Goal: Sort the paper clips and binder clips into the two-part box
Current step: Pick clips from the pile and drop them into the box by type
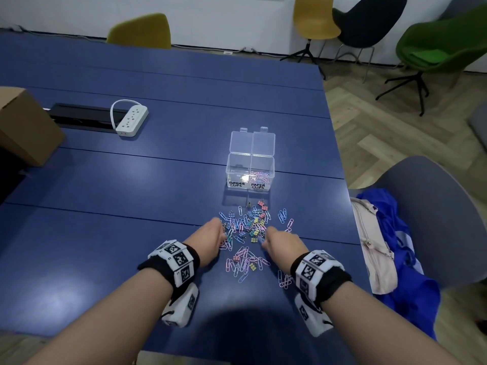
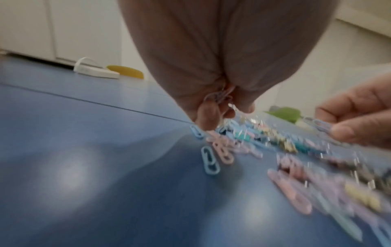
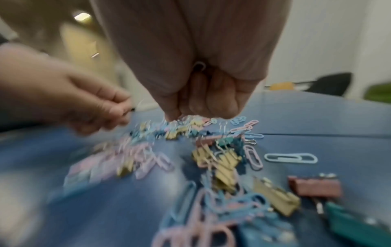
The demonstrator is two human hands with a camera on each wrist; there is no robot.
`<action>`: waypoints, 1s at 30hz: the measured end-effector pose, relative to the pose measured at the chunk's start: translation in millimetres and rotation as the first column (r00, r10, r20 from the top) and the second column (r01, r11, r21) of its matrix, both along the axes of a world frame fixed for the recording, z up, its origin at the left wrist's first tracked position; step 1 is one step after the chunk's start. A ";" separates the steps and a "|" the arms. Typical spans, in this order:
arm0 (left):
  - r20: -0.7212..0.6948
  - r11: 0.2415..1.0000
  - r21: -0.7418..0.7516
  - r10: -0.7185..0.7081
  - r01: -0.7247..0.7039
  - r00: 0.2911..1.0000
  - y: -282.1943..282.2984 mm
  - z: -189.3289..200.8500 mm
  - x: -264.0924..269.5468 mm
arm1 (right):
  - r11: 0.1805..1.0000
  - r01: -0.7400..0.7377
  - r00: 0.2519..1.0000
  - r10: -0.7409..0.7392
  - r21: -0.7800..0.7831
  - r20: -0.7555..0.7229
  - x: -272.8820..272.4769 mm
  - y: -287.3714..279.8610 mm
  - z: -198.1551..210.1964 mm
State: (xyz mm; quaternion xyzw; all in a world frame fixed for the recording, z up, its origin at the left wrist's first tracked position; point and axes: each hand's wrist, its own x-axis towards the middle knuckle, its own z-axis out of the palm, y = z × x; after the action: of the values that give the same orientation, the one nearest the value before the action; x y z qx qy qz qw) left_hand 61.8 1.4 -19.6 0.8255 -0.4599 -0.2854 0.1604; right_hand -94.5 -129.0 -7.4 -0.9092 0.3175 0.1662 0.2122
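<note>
A clear two-part box (image 1: pixel 250 168) stands open on the blue table, labelled BINDER CLIPS on the left and PAPER CLIPS on the right. Pastel paper clips (image 1: pixel 259 176) lie in its right part. A mixed pile of paper clips and binder clips (image 1: pixel 249 226) is spread in front of it. My left hand (image 1: pixel 221 233) (image 2: pixel 220 113) is at the pile's left edge, fingers curled round a few paper clips (image 2: pixel 219 97). My right hand (image 1: pixel 266 239) (image 3: pixel 190 113) is at the pile's right side. It pinches a blue paper clip (image 2: pixel 317 124), and a pink clip (image 3: pixel 198 66) peeks from its palm.
A white power strip (image 1: pixel 131 118) and a black cable tray (image 1: pixel 81 115) lie at the far left, beside a cardboard box (image 1: pixel 23 125). The table's right edge is close to the pile. Beyond it a grey chair (image 1: pixel 434 206) holds blue cloth and a pink bag (image 1: pixel 376 246).
</note>
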 end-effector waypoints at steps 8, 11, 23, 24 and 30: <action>-0.425 0.958 0.013 0.265 -0.287 0.865 -20.6 6.1 5.7 | 0.911 0.234 0.942 -0.299 0.340 0.153 -22.3 -25.7 -3.2; -0.700 0.902 0.060 0.342 -0.427 0.626 -27.4 11.0 -2.1 | 0.833 0.297 0.886 -0.422 0.466 0.190 -32.3 -27.6 -10.2; -0.872 0.898 0.185 0.337 -0.399 0.355 -35.0 15.4 -16.2 | 0.063 0.228 0.451 -0.891 0.972 -0.048 -53.0 -24.6 -6.1; -0.873 0.896 0.196 0.345 -0.398 0.346 -35.8 15.2 -16.4 | 0.050 0.213 0.441 -0.896 0.976 -0.050 -52.7 -24.1 -4.5; -0.847 0.909 0.198 0.347 -0.366 0.402 -36.6 18.4 -20.4 | 0.368 0.312 0.663 -0.744 0.876 0.076 -40.8 -16.1 -3.2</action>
State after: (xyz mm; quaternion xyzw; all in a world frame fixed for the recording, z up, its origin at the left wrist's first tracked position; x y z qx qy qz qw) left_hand 41.5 -35.3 -1.2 0.6437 -0.1314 -0.6161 0.4344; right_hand -135.3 -145.1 -10.6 -0.5575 0.4288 -0.0125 0.7107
